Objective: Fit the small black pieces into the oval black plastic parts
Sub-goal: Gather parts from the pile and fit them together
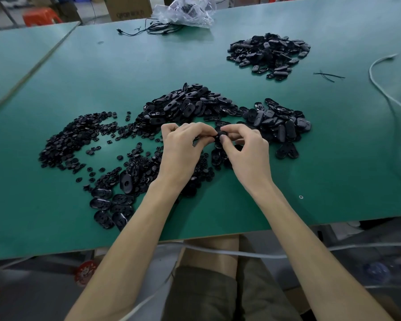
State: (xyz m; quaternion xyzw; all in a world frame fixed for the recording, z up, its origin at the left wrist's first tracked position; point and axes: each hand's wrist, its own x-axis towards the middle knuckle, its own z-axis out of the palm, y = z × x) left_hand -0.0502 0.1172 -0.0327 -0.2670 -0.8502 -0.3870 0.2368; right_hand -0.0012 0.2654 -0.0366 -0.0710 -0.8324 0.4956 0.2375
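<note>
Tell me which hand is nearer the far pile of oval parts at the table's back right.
Right. The right hand is this side of the far pile of oval parts, slightly to its left; the left hand is further left. Both pinch one oval part.

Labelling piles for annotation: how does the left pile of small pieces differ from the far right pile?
Left pile: small round pieces, spread thin with loose strays. Far right pile: bigger oval parts, heaped in one compact mound. Left pile lies nearer the person. Far right pile lies toward the table back. Both: black plastic.
</note>
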